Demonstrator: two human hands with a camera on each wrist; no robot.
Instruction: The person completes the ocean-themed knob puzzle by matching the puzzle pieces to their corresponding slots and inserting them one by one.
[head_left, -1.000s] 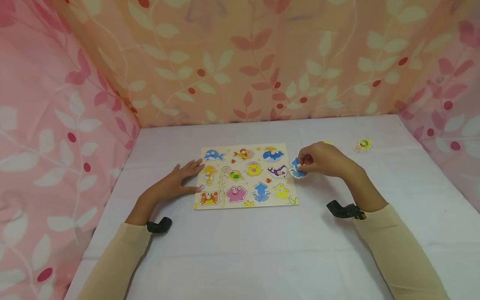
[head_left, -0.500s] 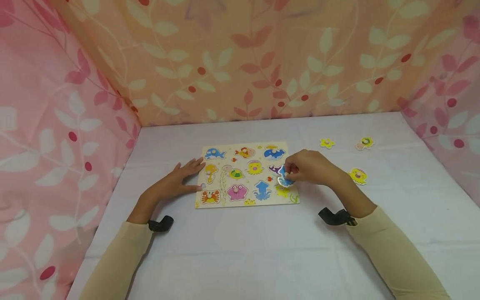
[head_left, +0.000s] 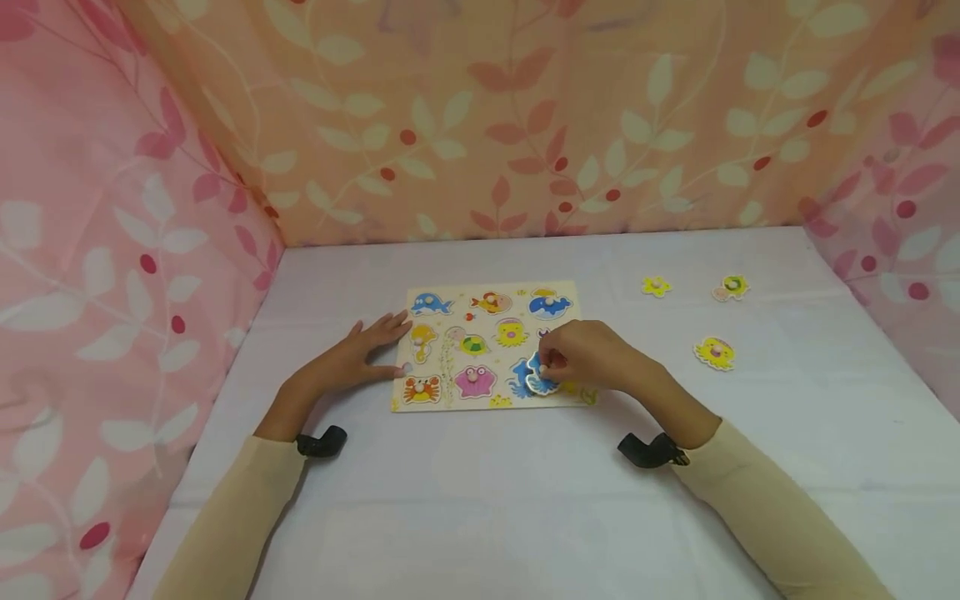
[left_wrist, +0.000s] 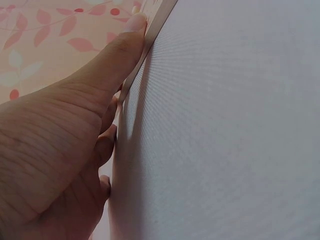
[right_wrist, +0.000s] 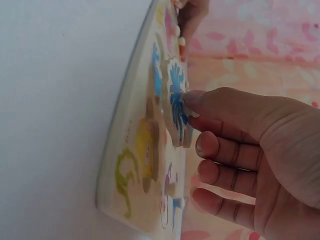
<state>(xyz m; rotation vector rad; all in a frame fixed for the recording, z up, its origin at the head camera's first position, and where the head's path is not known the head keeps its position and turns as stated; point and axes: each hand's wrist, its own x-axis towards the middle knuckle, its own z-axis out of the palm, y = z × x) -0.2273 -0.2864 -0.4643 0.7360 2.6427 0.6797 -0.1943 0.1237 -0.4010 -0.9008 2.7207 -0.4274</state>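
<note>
A wooden sea-animal puzzle board [head_left: 457, 321] lies on the white table. My right hand [head_left: 592, 356] pinches a blue squid puzzle piece [right_wrist: 176, 100] by its knob, between thumb and index finger. In the right wrist view the piece is tilted and raised off the board, beside the blue squid recess [head_left: 518, 382]. The other fingers of that hand are loosely bent. My left hand [head_left: 347, 358] rests at the board's left edge with fingers spread, its thumb [left_wrist: 117, 55] touching the edge. Several pieces sit in the board, among them a crab [head_left: 422, 389] and a pink shell [head_left: 475, 382].
Loose on the table to the right lie a yellow star piece [head_left: 656, 287], a turtle piece [head_left: 731, 288] and a yellow octopus piece [head_left: 715, 353]. Leaf-patterned cloth [head_left: 517, 125] stands behind the table and along both sides.
My right hand has carried the squid piece leftward and nearer, from beside the board's right edge to over the squid recess. The left hand has stayed in place.
</note>
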